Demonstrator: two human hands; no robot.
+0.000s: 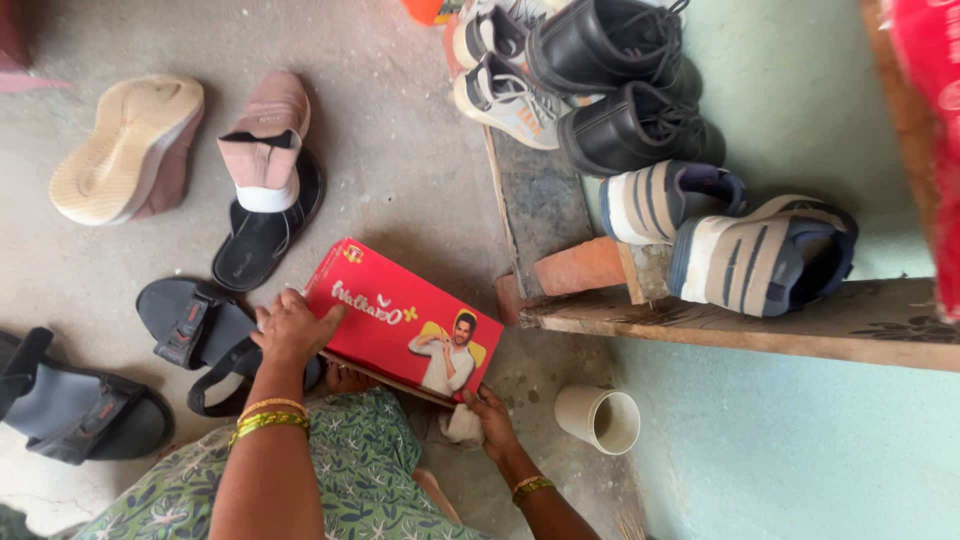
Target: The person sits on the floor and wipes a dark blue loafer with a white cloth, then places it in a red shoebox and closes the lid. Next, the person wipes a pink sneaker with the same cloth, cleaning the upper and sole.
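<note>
Down on the grey concrete floor (400, 150), going left to right: two pink slip-on shoes (265, 135), three black strap sandals (195, 325), then one red rectangular cardboard shoe box (400, 320), long axis running ten o'clock to four o'clock. Left hand (292, 328) lies flat, fingers spread on its ten-o'clock end; right hand (490, 420) grips the four-o'clock corner from beneath. One white plastic cup (600, 418) lies alongside.

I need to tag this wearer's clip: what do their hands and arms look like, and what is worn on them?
Both forearms are bare, with no sleeves. The left hand has gold and green bangles stacked at the wrist. The right hand has a thinner gold bangle. No gloves; rings cannot be made out.
</note>
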